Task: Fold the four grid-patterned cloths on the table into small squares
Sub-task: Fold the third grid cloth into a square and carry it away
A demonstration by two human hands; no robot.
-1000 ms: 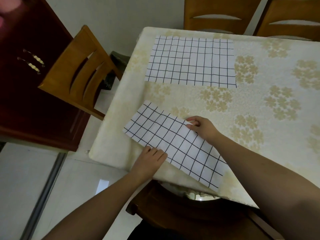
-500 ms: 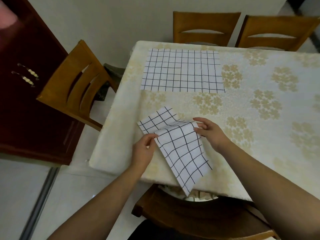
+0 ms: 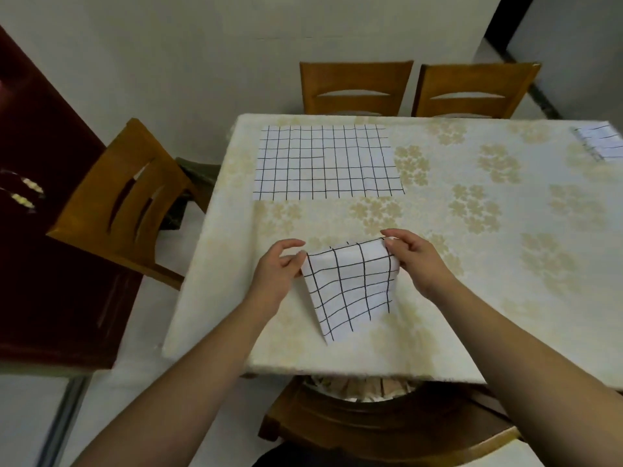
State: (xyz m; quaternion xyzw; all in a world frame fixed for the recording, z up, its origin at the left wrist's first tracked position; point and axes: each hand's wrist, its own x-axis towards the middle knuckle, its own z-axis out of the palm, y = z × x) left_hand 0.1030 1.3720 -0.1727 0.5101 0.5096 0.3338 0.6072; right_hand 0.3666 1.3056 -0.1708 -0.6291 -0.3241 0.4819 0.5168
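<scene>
A white cloth with a black grid [image 3: 350, 288], folded down to a small piece, hangs just above the near part of the table [image 3: 472, 264]. My left hand [image 3: 278, 271] pinches its upper left corner. My right hand [image 3: 413, 259] pinches its upper right corner. The lower end of the cloth droops to a point near the table's front edge. A second grid cloth [image 3: 325, 163] lies spread flat at the far left of the table. A third one, folded [image 3: 600, 143], lies at the far right edge, partly cut off by the frame.
The table carries a cream cloth with pale flower prints. Wooden chairs stand at the far side [image 3: 357, 87] [image 3: 472, 89], at the left [image 3: 124, 200] and at the near side [image 3: 387, 429]. A dark red cabinet [image 3: 40, 230] stands on the left.
The long strip that lay flat has been folded over on itself. Both hands have lifted it by its upper corners and moved it toward the table's middle. The camera has tilted up.
</scene>
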